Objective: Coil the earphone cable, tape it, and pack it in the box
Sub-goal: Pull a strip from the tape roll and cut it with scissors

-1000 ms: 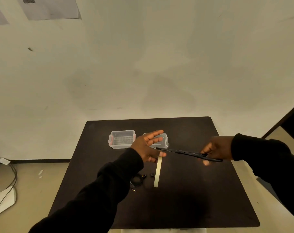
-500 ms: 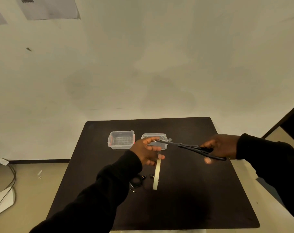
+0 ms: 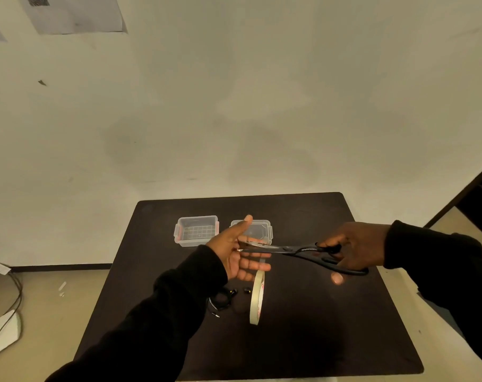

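Note:
My left hand (image 3: 234, 252) is raised over the table with its thumb up and fingers spread, pinching a strip of cream tape. The tape roll (image 3: 257, 297) hangs edge-on below those fingers. My right hand (image 3: 355, 249) grips black scissors (image 3: 295, 249), whose blades reach left to the tape strip at my left fingers. The coiled black earphone cable (image 3: 220, 300) lies on the dark table (image 3: 317, 326), partly hidden by my left sleeve. Its two earbuds sit beside it. A clear plastic box (image 3: 197, 230) stands open at the back, its lid (image 3: 262, 228) to the right of it.
The table's far edge lies just behind the box, close to a pale wall. On the floor to the left are cables and a white object (image 3: 2, 332). A dark doorway or cabinet (image 3: 479, 199) stands at the right.
The scissors have dropped from a raised tilt to nearly level, with the blades now at my left fingers. My left hand has spread out, thumb raised. The tape roll still hangs below it.

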